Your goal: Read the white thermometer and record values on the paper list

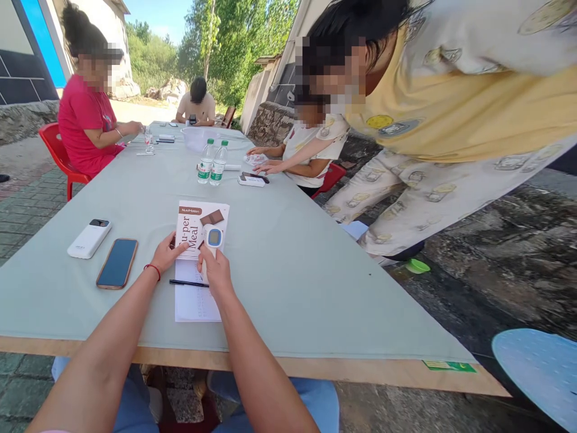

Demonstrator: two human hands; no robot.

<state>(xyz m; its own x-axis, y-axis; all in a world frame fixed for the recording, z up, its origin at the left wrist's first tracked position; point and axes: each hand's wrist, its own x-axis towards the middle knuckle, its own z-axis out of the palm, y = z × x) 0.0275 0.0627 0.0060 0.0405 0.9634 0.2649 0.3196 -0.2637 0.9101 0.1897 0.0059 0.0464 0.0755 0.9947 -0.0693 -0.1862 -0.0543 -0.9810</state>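
My left hand (166, 252), with a red cord on its wrist, grips the lower left edge of a white and brown NutriMotion meal box (189, 220), its thumb on the front. My right hand (217, 273) is closed around the handle of a white handheld device (213, 237) with a small blue-rimmed screen. The device's head is in front of the box's right side; I cannot tell whether they touch. Beneath my hands lies a sheet of paper (196, 308) with handwriting, and a black pen (188, 283) rests across it.
Left of my arms are a phone (117, 263) and a white power bank (90, 239). Two water bottles (211, 162), more phones (252, 179) and a clear basin (198, 139) stand farther along the table (288, 288). Several people are around it; one leans in from the right.
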